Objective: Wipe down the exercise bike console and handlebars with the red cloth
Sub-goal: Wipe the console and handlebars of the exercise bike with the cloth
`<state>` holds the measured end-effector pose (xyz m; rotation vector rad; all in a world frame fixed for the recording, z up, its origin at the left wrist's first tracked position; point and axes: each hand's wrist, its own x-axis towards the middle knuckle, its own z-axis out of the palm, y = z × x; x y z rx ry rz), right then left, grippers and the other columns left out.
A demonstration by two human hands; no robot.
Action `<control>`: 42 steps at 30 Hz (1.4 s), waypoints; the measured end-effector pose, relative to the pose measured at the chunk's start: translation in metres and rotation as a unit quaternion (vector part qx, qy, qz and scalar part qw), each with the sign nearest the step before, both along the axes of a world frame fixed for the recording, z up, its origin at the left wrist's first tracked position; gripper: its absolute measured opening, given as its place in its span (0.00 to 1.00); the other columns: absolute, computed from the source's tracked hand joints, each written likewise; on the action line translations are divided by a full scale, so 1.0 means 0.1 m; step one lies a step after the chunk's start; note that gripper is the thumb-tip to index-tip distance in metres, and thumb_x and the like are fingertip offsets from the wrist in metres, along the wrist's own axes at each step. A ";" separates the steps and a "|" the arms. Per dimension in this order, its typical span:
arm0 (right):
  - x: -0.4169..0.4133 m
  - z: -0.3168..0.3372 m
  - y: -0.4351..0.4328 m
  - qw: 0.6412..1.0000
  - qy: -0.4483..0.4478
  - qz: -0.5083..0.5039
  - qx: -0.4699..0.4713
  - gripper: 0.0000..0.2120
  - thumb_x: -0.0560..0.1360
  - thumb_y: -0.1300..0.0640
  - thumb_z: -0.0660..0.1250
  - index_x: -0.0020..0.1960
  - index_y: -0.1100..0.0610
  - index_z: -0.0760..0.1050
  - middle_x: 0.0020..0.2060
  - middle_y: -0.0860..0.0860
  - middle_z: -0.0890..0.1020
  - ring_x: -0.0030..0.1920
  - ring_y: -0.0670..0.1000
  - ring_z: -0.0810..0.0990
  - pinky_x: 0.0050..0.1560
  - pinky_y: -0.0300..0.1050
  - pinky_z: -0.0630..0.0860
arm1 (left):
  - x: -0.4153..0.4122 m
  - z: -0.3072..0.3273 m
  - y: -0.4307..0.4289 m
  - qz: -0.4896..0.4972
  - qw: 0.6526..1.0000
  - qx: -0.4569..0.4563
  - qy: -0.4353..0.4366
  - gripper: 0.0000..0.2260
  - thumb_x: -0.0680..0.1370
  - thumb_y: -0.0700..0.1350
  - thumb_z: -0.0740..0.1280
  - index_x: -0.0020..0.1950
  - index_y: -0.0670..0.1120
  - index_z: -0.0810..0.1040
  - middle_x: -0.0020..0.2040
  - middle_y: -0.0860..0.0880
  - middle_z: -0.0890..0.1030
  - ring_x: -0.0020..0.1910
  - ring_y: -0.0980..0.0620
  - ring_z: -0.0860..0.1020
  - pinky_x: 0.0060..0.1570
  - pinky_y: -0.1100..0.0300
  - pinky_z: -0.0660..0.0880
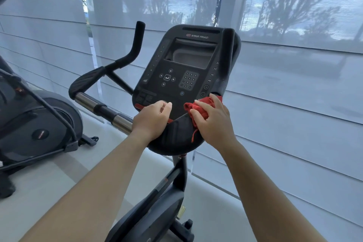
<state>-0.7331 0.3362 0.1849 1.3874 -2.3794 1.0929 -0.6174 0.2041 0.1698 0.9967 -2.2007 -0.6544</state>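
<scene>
The right hand (214, 124) clutches the red cloth (199, 108) against the console (188, 76) (left hand (152, 122) grips its edge).

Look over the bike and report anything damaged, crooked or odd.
Only one small thing: a loose red strand dangles from the cloth under the right hand, over the lower edge of the console, so the cloth looks frayed. The console and the handlebar show no damage.

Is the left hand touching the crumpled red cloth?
Apart. The head view shows bare black plastic console between the left hand and the crumpled red cloth, which the right hand holds.
</scene>
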 end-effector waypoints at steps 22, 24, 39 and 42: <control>-0.89 0.50 -0.31 0.971 0.022 -0.029 -0.236 0.12 0.78 0.53 0.61 0.56 0.57 0.79 0.61 0.52 0.76 0.63 0.52 0.71 0.67 0.49 0.66 | -0.61 0.55 -0.43 -0.112 0.989 -0.093 -0.002 0.15 0.80 0.55 0.53 0.54 0.49 0.75 0.48 0.52 0.78 0.45 0.52 0.77 0.47 0.53 0.75; -1.06 0.61 -0.43 0.968 0.041 -0.033 -0.245 0.13 0.78 0.53 0.61 0.57 0.57 0.78 0.63 0.52 0.74 0.65 0.53 0.70 0.69 0.48 0.63 | -0.83 0.60 -0.55 -0.126 0.987 -0.098 -0.002 0.16 0.81 0.54 0.53 0.57 0.48 0.75 0.50 0.51 0.78 0.48 0.52 0.76 0.50 0.53 0.75; -1.25 0.26 -0.52 0.990 0.041 0.021 -0.130 0.18 0.74 0.43 0.57 0.61 0.43 0.75 0.73 0.35 0.55 0.72 0.37 0.54 0.64 0.27 0.52 | -1.87 0.18 -1.46 -0.188 0.957 -0.212 -0.064 0.24 0.80 0.53 0.57 0.74 0.48 0.61 0.76 0.51 0.57 0.75 0.52 0.53 0.73 0.52 0.55; -1.19 0.29 -0.55 0.992 0.028 -0.001 -0.125 0.18 0.74 0.43 0.58 0.62 0.43 0.74 0.73 0.34 0.54 0.72 0.36 0.53 0.66 0.30 0.52 | -1.97 -0.02 -1.44 -0.193 0.947 -0.230 -0.114 0.28 0.80 0.55 0.54 0.77 0.51 0.47 0.78 0.51 0.44 0.76 0.50 0.42 0.74 0.46 0.49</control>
